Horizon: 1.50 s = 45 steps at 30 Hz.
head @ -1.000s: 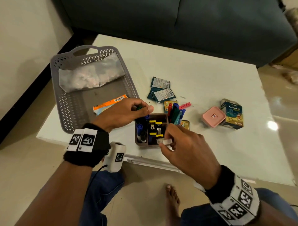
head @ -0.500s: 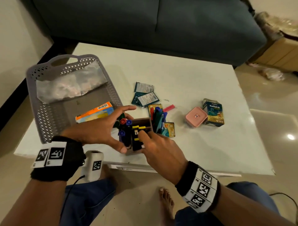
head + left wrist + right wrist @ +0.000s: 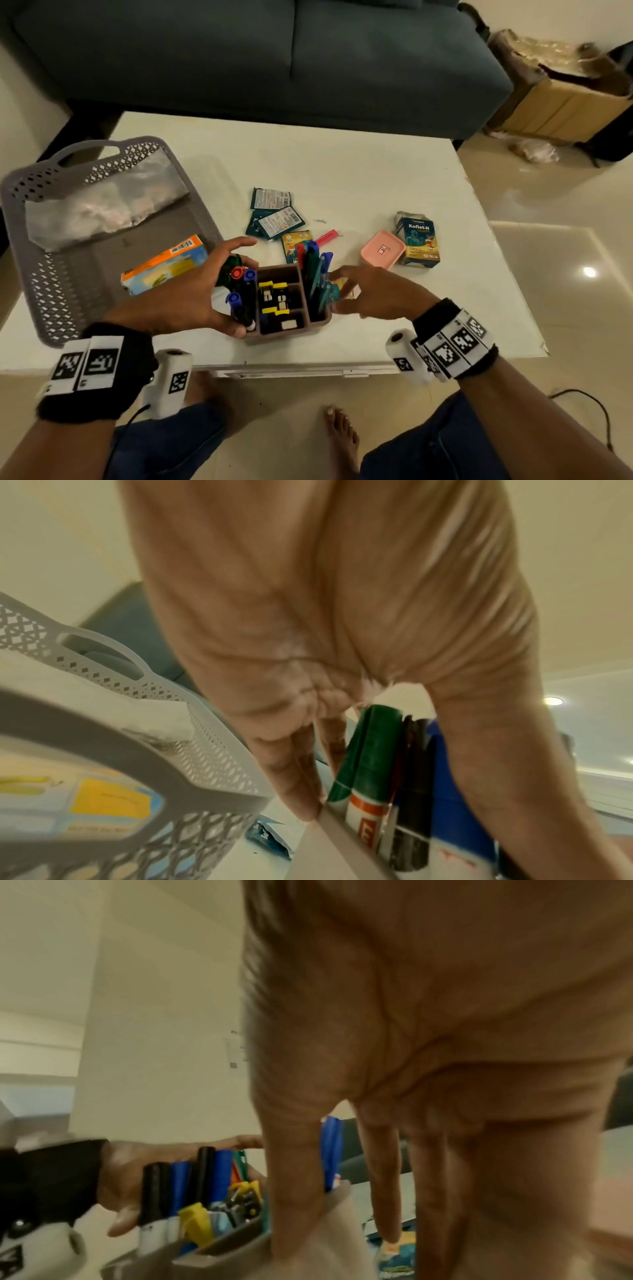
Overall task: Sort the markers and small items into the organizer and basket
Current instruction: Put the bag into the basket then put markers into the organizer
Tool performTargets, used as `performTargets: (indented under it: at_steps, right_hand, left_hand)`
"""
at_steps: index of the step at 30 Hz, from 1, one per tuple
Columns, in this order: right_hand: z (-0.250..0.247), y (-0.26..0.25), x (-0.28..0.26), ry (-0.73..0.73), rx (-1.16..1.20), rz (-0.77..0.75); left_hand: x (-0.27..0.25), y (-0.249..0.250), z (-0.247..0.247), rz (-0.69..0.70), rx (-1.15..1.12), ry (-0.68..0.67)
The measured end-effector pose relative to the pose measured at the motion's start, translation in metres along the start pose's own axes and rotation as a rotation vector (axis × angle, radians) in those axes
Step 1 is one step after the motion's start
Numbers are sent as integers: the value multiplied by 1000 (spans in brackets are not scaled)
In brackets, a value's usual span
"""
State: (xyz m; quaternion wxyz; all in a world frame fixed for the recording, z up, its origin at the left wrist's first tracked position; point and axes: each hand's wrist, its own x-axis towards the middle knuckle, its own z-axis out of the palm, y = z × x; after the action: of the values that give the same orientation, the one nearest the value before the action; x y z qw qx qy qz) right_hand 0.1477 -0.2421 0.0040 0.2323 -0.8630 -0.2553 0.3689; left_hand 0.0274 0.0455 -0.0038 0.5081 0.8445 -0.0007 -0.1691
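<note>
**Head view: both hands at the organizer**

Head view, centre of the frame: the organizer (image 3: 288, 305) stands near the table's (image 3: 376, 164) lower edge. The left hand (image 3: 191, 294) wraps its left side, thumb low at the front corner, fingers arched over the markers (image 3: 239, 291) in the left compartment, whose barrels it partly covers. The right hand (image 3: 373, 291) lies at the organizer's right side with fingers stretched flat toward a packet (image 3: 334, 289); blur hides whether they touch it. Pens (image 3: 315, 270) lean in the right compartment, and yellow-and-black clips (image 3: 274, 296) fill the middle. At left, the basket (image 3: 44, 274) is cut off by the frame edge.

Left wrist view: the palm fills the upper frame. Fingertips (image 3: 301, 799) press the organizer's rim (image 3: 329, 831), beside a green marker (image 3: 369, 753); the thumb runs down the right. The basket's rim (image 3: 113, 739) looms, blurred, at lower left.

Right wrist view: very blurred. The thumb (image 3: 294, 1191) lies against the organizer's wall (image 3: 329, 1240), the fingers hang straight and hold nothing. Beyond, the left hand (image 3: 126, 1177) clasps the far side.
</note>
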Motion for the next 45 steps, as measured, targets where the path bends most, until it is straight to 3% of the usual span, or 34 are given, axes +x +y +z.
performTargets:
  at_steps: [9,17,21,26,31,34,40,45]
  right_hand:
    - [-1,13,-20,-259,179,-46]
    - [-5,43,-35,-25,255,31]
    - [-22,68,-47,-99,362,25]
    - [-32,114,-53,23,-46,145]
    - [-3,105,-28,220,-369,136]
    - [2,99,-23,307,-396,186]
    - [-10,108,-22,375,-385,246]
    - [-26,129,-35,441,-396,490]
  left_hand:
    - [4,20,20,-12,68,-144]
    - [23,44,56,47,69,-89]
    - [34,50,70,74,1,-52]
    - [44,50,75,16,-70,-39]
    - [51,42,72,-123,-45,-94]
    - [49,40,83,-142,-52,-143]
    - [54,43,94,-122,-39,-106]
    - [54,49,100,-70,43,-38]
